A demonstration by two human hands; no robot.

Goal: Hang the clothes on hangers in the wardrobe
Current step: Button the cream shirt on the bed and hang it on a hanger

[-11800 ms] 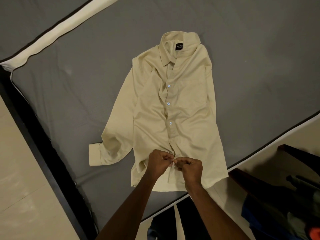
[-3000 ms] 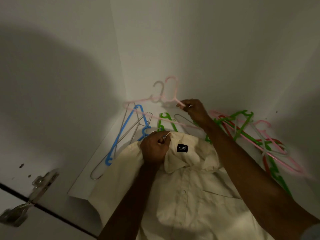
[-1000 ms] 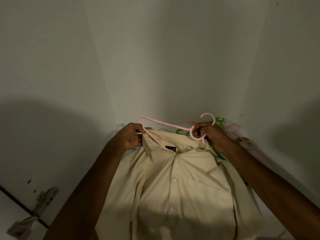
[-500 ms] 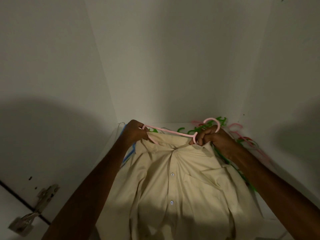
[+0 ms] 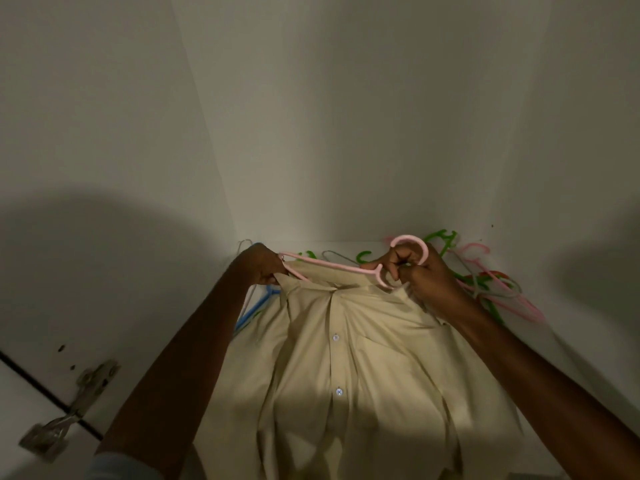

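A cream button-up shirt (image 5: 349,368) hangs in front of me inside the white wardrobe. A pink plastic hanger (image 5: 332,265) lies across its collar, with the hook pointing up at the right. My left hand (image 5: 265,266) grips the shirt's left shoulder at the hanger's left end. My right hand (image 5: 414,270) holds the hanger at the base of its hook, together with the collar cloth. The lower part of the hanger is hidden by the shirt.
Several loose hangers lie on the wardrobe shelf behind the shirt: green ones (image 5: 443,239), pink ones (image 5: 512,299), a blue one (image 5: 254,308) and a wire one (image 5: 337,255). A metal door hinge (image 5: 65,410) sits at the lower left. White wardrobe walls (image 5: 346,116) close in on three sides.
The hanger has sunk further into the collar since a second ago and the black label is covered. Both hands stay at the shoulders, drawing the cloth over the hanger.
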